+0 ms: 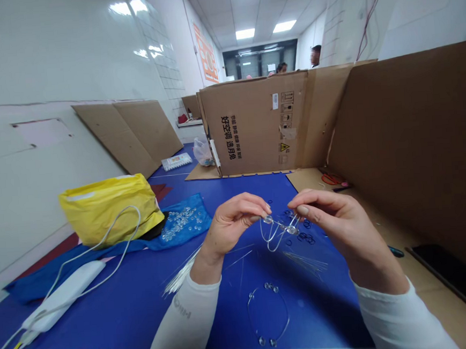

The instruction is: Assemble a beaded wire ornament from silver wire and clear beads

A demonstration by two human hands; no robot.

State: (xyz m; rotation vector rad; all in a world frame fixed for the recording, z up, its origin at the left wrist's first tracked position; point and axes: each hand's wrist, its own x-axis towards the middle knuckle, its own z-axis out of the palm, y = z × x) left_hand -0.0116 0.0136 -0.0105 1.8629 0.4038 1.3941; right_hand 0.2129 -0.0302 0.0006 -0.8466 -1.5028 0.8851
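Observation:
Between my two hands hangs a looped silver wire piece (276, 238) with clear round beads on it. My left hand (240, 219) pinches its left end beside a bead. The right end is between the thumb and fingers of my right hand (333, 215), close to another bead. Below them on the blue table (228, 314) lies a wire ring (288, 314) with several clear beads. Thin wires (184, 272) lie by my left wrist, and more straight wires (306, 263) lie under my right hand. Small dark rings (306, 237) are scattered behind the held piece.
At the left are a yellow bag (110, 211), a blue cloth (199, 209) with clear beads, and a white power strip (65, 298) with a cable. Cardboard (261, 124) stands behind and at the right. Red-handled scissors (332, 179) and a dark phone-like slab (451, 281) lie right.

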